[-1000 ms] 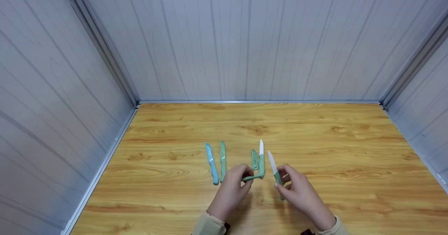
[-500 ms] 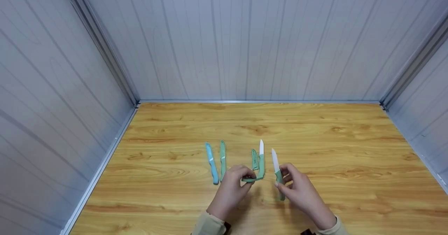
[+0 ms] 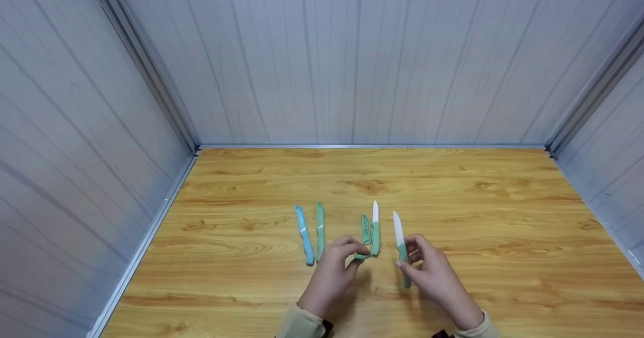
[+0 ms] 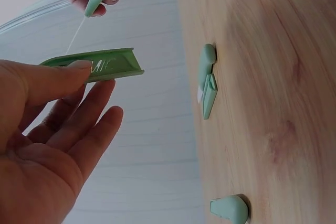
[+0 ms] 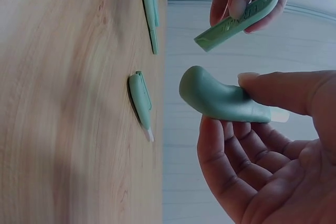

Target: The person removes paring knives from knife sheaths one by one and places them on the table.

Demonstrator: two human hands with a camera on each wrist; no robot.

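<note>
My left hand [image 3: 336, 263] pinches a green knife sheath [image 4: 107, 65] between thumb and fingers, its open end showing in the left wrist view. My right hand [image 3: 428, 267] grips a paring knife by its green handle [image 5: 226, 98]; the white blade [image 3: 398, 229] points away from me, bare. Both are held above the table, apart from each other. Between and beyond the hands lies a second green knife [image 3: 376, 235] with a bare white blade. Another green sheath [image 3: 366, 229] rests alongside it, on its left.
Left of the left hand, a blue sheathed knife [image 3: 304, 235] and a green sheathed knife [image 3: 320, 230] lie side by side on the wooden table [image 3: 241, 287]. Pale panel walls [image 3: 322, 61] enclose the table at the back and both sides.
The knife in my right hand has turned more upright, its tip shifting right. The sheath in my left hand has turned and looks shorter in the head view. The lying knives have stayed put.
</note>
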